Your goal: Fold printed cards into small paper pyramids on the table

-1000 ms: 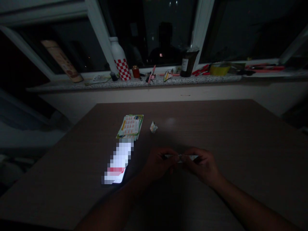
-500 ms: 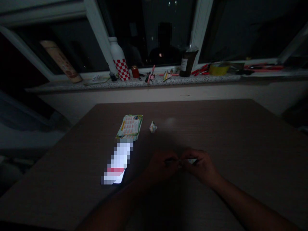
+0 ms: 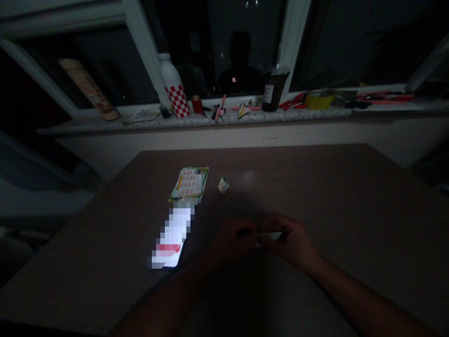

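Close together above the near middle of the table, my two hands pinch a small pale piece of paper. My left hand point(image 3: 234, 239) has its fingers closed at the paper's left end. Thumb and fingers of my right hand point(image 3: 293, 239) grip the other side. Only a light strip of the paper point(image 3: 275, 236) shows between the fingers; shadow and my fingers hide the rest. Beyond my hands stands a small folded paper piece point(image 3: 223, 186). To its left lies a stack of printed paper sheets point(image 3: 189, 184).
A lit phone point(image 3: 173, 234) lies left of my hands on the brown table point(image 3: 333, 187). Along the stone windowsill point(image 3: 196, 122) stand a checkered bottle point(image 3: 177, 93), a red jar point(image 3: 197, 105), a dark cup point(image 3: 274, 91) and a yellow tape roll point(image 3: 319, 101). The light is dim.
My left hand has shifted slightly left, and the fingertips of both hands have moved a little apart. More of the paper's pale strip shows between them.
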Demonstrator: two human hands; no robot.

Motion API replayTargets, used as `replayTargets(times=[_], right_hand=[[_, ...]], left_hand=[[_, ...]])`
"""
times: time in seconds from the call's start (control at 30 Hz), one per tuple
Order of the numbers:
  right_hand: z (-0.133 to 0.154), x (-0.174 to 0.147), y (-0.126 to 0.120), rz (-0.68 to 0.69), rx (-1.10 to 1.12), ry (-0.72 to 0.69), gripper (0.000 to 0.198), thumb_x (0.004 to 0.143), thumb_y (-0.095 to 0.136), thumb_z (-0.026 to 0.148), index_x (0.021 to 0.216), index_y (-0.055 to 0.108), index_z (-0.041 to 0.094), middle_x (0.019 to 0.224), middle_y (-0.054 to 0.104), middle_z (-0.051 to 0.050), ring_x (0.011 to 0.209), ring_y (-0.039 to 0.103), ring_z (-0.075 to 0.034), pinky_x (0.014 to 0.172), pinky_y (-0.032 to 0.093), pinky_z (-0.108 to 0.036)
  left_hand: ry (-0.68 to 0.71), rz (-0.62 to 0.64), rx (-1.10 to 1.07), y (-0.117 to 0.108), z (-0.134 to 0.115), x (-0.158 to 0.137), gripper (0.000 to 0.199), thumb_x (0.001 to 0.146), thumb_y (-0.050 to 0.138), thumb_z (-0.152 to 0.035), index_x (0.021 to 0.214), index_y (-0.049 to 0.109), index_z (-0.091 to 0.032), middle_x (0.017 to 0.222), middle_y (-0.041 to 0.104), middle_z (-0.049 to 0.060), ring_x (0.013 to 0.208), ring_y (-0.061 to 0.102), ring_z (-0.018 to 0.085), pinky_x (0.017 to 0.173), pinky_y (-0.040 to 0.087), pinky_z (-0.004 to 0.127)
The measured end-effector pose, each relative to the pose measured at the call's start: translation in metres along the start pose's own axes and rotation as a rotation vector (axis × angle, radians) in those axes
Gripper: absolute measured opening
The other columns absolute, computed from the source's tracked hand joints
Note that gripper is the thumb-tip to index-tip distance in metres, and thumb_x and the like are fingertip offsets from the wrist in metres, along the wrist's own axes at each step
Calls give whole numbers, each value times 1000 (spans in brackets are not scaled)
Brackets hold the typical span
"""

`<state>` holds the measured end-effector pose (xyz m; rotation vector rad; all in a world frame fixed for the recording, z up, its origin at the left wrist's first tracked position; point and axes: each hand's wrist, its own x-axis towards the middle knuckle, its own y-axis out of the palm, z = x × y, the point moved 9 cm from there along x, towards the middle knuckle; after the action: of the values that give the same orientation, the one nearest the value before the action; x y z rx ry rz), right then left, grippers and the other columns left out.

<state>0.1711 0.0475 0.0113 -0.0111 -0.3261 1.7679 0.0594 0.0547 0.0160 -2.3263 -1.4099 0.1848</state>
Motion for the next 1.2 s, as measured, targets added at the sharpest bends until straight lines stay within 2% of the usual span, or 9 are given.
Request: replayTargets(times=[0.2,0.33,0.47,0.57,0.7,0.87,1.03,1.2], right_hand=[[3,-2,7,47,64,42,17,68,70,24,75,55,20,60,61,2,54,59,-11,49,45,-20],[2,0,-1,-28,69,36,20,68,71,28,78,56,21,63,64,1,56,60,-13,50,45,-22],[-9,0,-14,-121,100,76,23,70,70,34,84,56,21,62,63,1,50,56,-12,46,41,-22],[-14,0,-18,-165,123,100,28,70,71,38,87,57,21,66,64,0,48,54,-11,43,39,-22],[-15,1,-19,-206,166,146,29,68,72,43,80,60,19,56,58,2,45,50,-10,40,36,-21],[-11,3,-18,-193,252,149,29,70,71,44,69,61,17,54,59,0,47,51,-10,43,37,-21],[-13,3,-19,-176,205,153,29,72,70,43,65,63,16,52,58,0,46,48,-9,43,36,-21],[-16,2,-20,-182,223,125,28,74,69,41,64,63,16,52,58,0,46,49,-9,42,36,-20]], left_hand=[[-63,62,-71,6,11,1,13,70,54,-18,60,60,-14,56,51,-3,55,44,9,53,32,19],[-145,-12,-90,2,17,1,13,72,55,-21,63,62,-14,55,51,-3,52,44,9,50,31,19],[-201,-81,-271,0,20,0,21,76,58,-34,73,64,-14,61,57,-2,50,49,9,50,37,20],[-232,-132,-341,-3,24,-1,27,76,61,-41,76,64,-14,56,55,-3,45,48,8,45,35,19],[-219,-220,-338,-11,24,-3,30,78,60,-44,79,64,-14,55,56,-3,43,49,7,44,36,19],[-265,-226,-387,-8,28,-2,33,73,68,-42,91,63,-15,62,61,-2,46,51,8,45,38,19],[-201,-236,-315,-11,20,0,27,76,65,-41,76,64,-14,61,61,-1,50,54,9,49,40,20],[-165,-219,-331,-10,17,0,24,77,65,-37,81,63,-14,65,63,0,53,56,10,52,43,21]])
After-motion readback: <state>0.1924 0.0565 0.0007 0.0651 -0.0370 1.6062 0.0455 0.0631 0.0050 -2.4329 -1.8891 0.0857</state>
